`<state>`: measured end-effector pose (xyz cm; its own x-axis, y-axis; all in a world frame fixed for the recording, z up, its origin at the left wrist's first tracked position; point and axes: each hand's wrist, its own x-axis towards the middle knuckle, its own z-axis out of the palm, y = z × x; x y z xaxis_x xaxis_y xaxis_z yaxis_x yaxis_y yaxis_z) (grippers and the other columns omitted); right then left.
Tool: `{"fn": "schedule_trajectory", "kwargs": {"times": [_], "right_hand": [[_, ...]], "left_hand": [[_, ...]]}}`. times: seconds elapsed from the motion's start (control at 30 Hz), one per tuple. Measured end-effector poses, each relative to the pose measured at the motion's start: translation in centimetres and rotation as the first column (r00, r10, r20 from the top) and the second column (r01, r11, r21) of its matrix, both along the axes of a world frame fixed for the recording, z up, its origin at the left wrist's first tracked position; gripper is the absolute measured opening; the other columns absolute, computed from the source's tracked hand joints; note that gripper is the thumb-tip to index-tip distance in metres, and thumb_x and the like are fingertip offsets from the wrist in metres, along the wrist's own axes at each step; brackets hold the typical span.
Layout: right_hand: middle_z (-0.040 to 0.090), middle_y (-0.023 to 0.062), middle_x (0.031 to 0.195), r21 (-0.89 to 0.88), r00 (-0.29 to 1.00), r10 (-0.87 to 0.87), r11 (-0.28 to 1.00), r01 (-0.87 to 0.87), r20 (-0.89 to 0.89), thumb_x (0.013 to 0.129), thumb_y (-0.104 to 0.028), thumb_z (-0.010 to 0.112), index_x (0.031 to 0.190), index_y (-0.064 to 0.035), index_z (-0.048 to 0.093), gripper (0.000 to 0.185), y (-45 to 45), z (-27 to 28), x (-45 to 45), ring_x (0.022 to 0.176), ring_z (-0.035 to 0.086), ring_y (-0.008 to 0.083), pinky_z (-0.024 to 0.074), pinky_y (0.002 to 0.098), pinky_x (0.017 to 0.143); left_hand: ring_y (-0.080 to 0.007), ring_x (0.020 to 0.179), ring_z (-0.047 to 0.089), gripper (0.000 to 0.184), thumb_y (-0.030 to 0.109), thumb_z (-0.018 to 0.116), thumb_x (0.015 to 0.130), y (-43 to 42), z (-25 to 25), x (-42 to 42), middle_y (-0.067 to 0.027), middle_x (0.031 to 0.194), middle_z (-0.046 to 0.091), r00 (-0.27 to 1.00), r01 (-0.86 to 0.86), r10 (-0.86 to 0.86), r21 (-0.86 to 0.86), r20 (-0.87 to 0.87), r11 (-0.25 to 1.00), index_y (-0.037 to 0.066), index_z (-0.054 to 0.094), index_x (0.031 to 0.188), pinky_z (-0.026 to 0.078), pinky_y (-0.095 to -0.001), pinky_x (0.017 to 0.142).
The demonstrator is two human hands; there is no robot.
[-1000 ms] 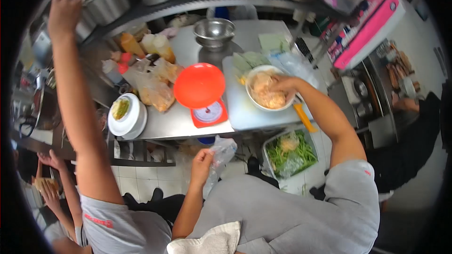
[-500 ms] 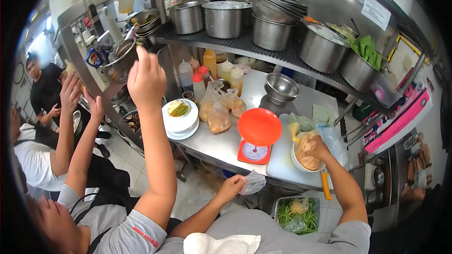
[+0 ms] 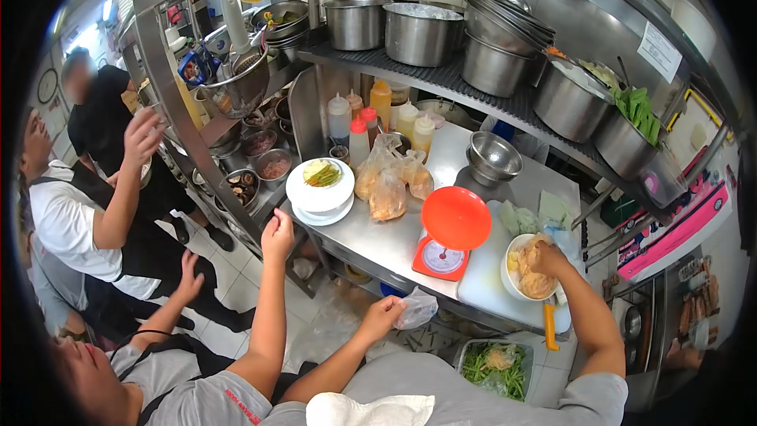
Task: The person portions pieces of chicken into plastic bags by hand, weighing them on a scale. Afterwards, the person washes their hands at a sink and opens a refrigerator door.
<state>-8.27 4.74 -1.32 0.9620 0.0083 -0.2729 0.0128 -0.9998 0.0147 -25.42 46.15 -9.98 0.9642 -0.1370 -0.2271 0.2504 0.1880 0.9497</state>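
Observation:
My left hand (image 3: pixel 380 320) pinches a small clear plastic bag (image 3: pixel 416 309) in front of the counter's edge. Inside a white bowl (image 3: pixel 511 278) my right hand (image 3: pixel 551 260) is closed around some of the pale orange, wet-looking food (image 3: pixel 535 285); its fingertips are partly hidden by the food. The bowl rests on a white cutting board (image 3: pixel 479 292), and a knife's yellow handle (image 3: pixel 550 326) sticks out beside it over the board's edge. Left of the board stands a red kitchen scale (image 3: pixel 441 259) with a red pan (image 3: pixel 456 218) on top.
Filled plastic bags (image 3: pixel 388 193), stacked white plates (image 3: pixel 318 209), squeeze bottles (image 3: pixel 359 142) and metal bowls (image 3: pixel 494 159) occupy the counter. Above runs a shelf of steel pots (image 3: pixel 424 35). A bin of green vegetables (image 3: pixel 495 368) sits below. At left, a co-worker's arm (image 3: pixel 270 300) is close by.
The co-worker's raised hand beside me has come down. My view has shifted, moving the counter rightward in the picture. My left hand still holds the bag; my right hand remains in the bowl.

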Motion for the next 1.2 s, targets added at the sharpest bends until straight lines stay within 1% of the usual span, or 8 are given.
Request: {"fn": "schedule_trajectory", "kwargs": {"times": [0.27,0.37,0.53,0.77,0.83,1.07,1.13,1.2], "right_hand": [[0.057,0.0210,0.111,-0.039,0.997,-0.071,0.997,0.069,-0.029,0.056,-0.032,0.073,0.125,-0.0069,0.043,0.079,1.0,0.2,0.2,0.105,0.054,0.0331,0.0441,0.0375,0.090],[0.054,0.0199,0.117,-0.078,0.998,-0.066,0.995,0.064,-0.018,0.063,-0.034,0.070,0.126,-0.0040,0.040,0.076,1.7,0.5,-0.3,0.105,0.055,0.0325,0.0443,0.0389,0.089],[0.058,0.0199,0.107,-0.077,0.978,-0.009,0.997,0.026,0.208,0.065,-0.028,0.066,0.115,-0.0083,0.049,0.057,2.0,-0.9,-1.1,0.099,0.057,0.0336,0.0455,0.0415,0.084],[0.062,0.0184,0.093,-0.020,0.960,0.069,0.998,-0.066,0.270,0.067,-0.025,0.065,0.104,-0.0088,0.051,0.042,1.1,-0.4,-1.7,0.087,0.060,0.0355,0.0481,0.0442,0.076],[0.063,0.0169,0.086,0.033,0.913,0.105,0.991,-0.128,0.394,0.066,-0.024,0.066,0.098,-0.0088,0.054,0.037,1.0,-0.7,-2.1,0.081,0.060,0.0356,0.0489,0.0447,0.072],[0.060,0.0163,0.086,0.042,0.852,0.100,0.989,-0.141,0.514,0.066,-0.022,0.067,0.089,-0.0094,0.057,0.028,2.2,0.0,-4.3,0.079,0.059,0.0357,0.0486,0.0451,0.068],[0.059,0.0169,0.089,0.067,0.816,0.076,0.988,-0.139,0.573,0.069,-0.026,0.067,0.090,-0.0098,0.058,0.027,1.4,-1.1,-4.0,0.079,0.059,0.0356,0.0484,0.0448,0.069],[0.060,0.0192,0.097,0.167,0.907,-0.023,0.985,-0.052,0.421,0.077,-0.039,0.063,0.097,-0.0065,0.059,0.039,1.8,0.5,-4.1,0.088,0.057,0.0370,0.0466,0.0439,0.078]], "left_hand": [[-0.0049,0.064,0.049,0.015,0.017,0.054,0.090,-0.2,0.9,0.2,0.0030,0.071,0.054,1.000,0.005,-0.006,-0.066,-0.008,0.998,0.004,0.058,0.087,0.040,-0.0206,0.060],[-0.0055,0.064,0.050,0.015,0.017,0.054,0.090,0.1,-0.1,0.2,0.0027,0.072,0.054,0.999,0.016,-0.015,-0.055,0.032,0.998,0.003,0.058,0.087,0.041,-0.0210,0.060],[-0.0061,0.059,0.051,0.019,0.021,0.054,0.090,-0.3,-1.1,0.3,0.0012,0.066,0.055,0.996,0.054,-0.051,-0.045,0.068,0.998,0.003,0.057,0.087,0.042,-0.0215,0.057],[-0.0061,0.059,0.051,0.018,0.021,0.054,0.090,-0.3,-0.8,0.4,0.0010,0.068,0.055,0.994,0.095,-0.093,-0.033,0.061,0.995,0.003,0.057,0.088,0.042,-0.0218,0.057],[-0.0061,0.059,0.051,0.019,0.021,0.054,0.090,-0.4,-0.9,0.4,0.0008,0.069,0.055,0.993,0.097,-0.096,-0.005,0.067,0.995,0.003,0.057,0.088,0.042,-0.0218,0.057],[-0.0081,0.063,0.052,0.021,0.023,0.056,0.089,-2.4,-0.7,0.9,-0.0009,0.070,0.057,0.984,0.170,-0.171,0.021,0.046,0.985,0.002,0.058,0.090,0.044,-0.0240,0.059],[-0.0132,0.069,0.055,0.026,0.027,0.058,0.087,-4.1,0.5,1.5,-0.0053,0.074,0.060,0.921,0.035,-0.145,0.293,0.361,0.955,0.001,0.061,0.090,0.045,-0.0287,0.064],[-0.0208,0.075,0.058,0.030,0.030,0.060,0.085,-6.4,2.2,3.1,-0.0112,0.079,0.061,0.909,0.069,-0.233,0.426,0.345,0.902,0.001,0.062,0.088,0.045,-0.0333,0.069]]}}
